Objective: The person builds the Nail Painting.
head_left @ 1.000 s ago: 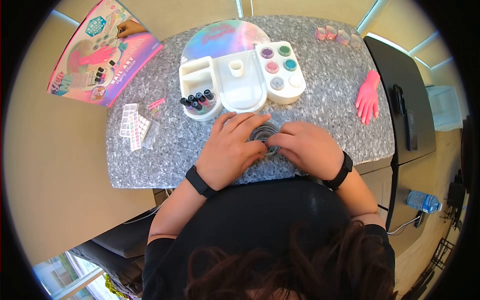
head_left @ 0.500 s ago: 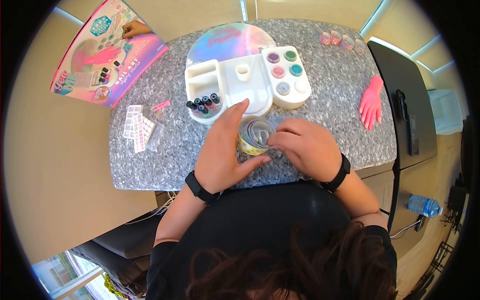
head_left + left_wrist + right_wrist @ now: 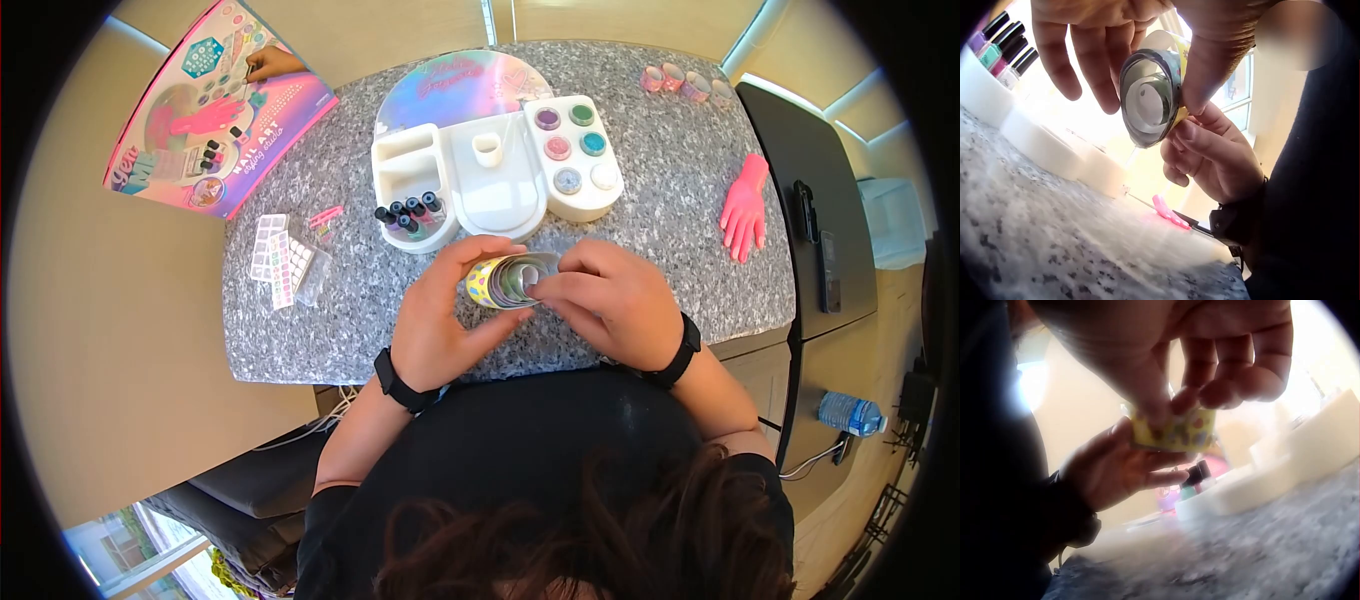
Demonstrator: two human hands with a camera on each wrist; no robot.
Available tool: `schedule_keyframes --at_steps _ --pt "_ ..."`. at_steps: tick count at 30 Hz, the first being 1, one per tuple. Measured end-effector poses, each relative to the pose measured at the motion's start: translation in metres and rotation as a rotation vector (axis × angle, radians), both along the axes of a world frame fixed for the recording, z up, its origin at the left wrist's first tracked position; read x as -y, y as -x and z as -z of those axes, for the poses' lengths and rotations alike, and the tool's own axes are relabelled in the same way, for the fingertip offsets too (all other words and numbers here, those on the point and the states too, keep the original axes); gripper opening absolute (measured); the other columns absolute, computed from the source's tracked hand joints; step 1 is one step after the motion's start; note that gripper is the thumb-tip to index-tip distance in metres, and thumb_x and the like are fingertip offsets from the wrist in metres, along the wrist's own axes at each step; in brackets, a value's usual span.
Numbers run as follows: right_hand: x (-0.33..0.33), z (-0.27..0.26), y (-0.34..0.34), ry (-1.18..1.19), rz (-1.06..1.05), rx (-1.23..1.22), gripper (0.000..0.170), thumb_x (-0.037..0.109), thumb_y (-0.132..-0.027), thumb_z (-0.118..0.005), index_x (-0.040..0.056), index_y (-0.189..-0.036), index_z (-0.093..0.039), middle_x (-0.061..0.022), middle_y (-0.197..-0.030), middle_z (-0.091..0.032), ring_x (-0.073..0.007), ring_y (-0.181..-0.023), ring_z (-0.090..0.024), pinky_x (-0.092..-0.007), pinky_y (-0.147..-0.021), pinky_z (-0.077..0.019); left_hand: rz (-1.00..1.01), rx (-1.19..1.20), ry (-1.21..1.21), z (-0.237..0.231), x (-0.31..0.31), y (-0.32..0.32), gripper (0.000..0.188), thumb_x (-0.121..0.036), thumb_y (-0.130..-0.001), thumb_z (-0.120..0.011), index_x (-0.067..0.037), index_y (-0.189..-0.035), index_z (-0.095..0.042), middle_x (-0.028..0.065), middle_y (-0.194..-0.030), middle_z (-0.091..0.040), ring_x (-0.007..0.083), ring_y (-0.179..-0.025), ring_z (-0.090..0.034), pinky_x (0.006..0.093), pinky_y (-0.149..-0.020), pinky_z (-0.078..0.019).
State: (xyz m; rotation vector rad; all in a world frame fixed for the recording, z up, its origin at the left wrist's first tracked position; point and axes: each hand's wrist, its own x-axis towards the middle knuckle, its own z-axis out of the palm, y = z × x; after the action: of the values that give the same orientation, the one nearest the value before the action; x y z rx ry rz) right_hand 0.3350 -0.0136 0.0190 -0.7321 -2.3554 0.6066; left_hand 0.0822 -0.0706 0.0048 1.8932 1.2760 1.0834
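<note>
A coiled roll of patterned strip, yellow with colored spots outside and grey-white loops inside, is tilted between both hands. My left hand holds its left side, thumb in front and fingers curved round the back. With thumb and fingertips, my right hand pinches the right edge of the coil. In the left wrist view the roll shows its open end with nested loops, raised over the table. The right wrist view shows the yellow outer face of the roll under the right fingertips.
Beyond the hands stands a white nail station with nail polish bottles and glitter pots. A pink model hand lies right, small patterned rolls behind it. Sticker sheets and a printed box are left.
The left hand opened off the roll, then closed round it again. The roll has turned from facing up to tilted, showing its yellow side. The right hand keeps its pinch.
</note>
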Motion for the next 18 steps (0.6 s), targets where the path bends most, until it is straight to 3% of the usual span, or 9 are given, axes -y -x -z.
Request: schedule_keyframes --at_steps 3,6,8,11,18 --pt "0.000 0.003 0.001 0.026 -0.002 -0.023 0.019 0.012 -0.094 -0.082 0.0146 -0.113 -0.079 -0.0057 -0.104 -0.068 -0.0301 -0.090 -0.071 -0.0418 -0.076 -0.0575 -0.018 0.016 0.053 -0.001 0.002 0.000 0.068 -0.003 -0.088 -0.093 -0.002 -0.146 -0.057 0.0144 -0.140 -0.073 0.0217 -0.128 -0.072 0.0370 -0.111 -0.0561" --pt "0.001 0.005 0.003 0.065 0.007 -0.073 0.024 0.014 -0.092 -0.085 0.0142 -0.115 -0.079 -0.0066 -0.106 -0.069 -0.0305 -0.093 -0.071 -0.0418 -0.079 -0.0586 -0.043 0.187 0.235 0.014 0.002 0.002 0.065 0.000 -0.092 -0.089 -0.002 -0.148 -0.054 0.0127 -0.140 -0.070 0.0196 -0.129 -0.070 0.0370 -0.110 -0.0566" --pt "0.001 0.005 0.003 0.096 0.018 -0.101 0.026 0.014 -0.091 -0.087 0.0137 -0.116 -0.079 -0.0072 -0.107 -0.069 -0.0305 -0.095 -0.072 -0.0418 -0.081 -0.0593 -0.012 0.586 0.392 0.023 -0.001 0.001 0.060 -0.001 -0.099 -0.082 -0.002 -0.151 -0.052 0.0120 -0.141 -0.068 0.0195 -0.132 -0.068 0.0363 -0.109 -0.0572" --pt "-0.001 0.006 0.003 0.049 0.051 -0.153 0.034 0.014 -0.087 -0.090 0.0124 -0.119 -0.078 -0.0085 -0.111 -0.070 -0.0311 -0.100 -0.072 -0.0415 -0.084 -0.0605 -0.005 0.739 0.511 0.024 -0.007 0.003 0.059 -0.006 -0.103 -0.080 -0.001 -0.153 -0.048 0.0118 -0.142 -0.067 0.0204 -0.132 -0.068 0.0368 -0.110 -0.0590" --pt "-0.003 0.010 0.002 -0.029 0.060 -0.167 0.045 0.008 -0.082 -0.091 0.0099 -0.124 -0.077 -0.0100 -0.119 -0.071 -0.0324 -0.106 -0.072 -0.0413 -0.088 -0.0614 0.064 0.760 0.669 0.021 -0.013 0.002 0.054 -0.012 -0.109 -0.074 -0.001 -0.156 -0.051 0.0107 -0.140 -0.069 0.0179 -0.127 -0.071 0.0332 -0.099 -0.0647"
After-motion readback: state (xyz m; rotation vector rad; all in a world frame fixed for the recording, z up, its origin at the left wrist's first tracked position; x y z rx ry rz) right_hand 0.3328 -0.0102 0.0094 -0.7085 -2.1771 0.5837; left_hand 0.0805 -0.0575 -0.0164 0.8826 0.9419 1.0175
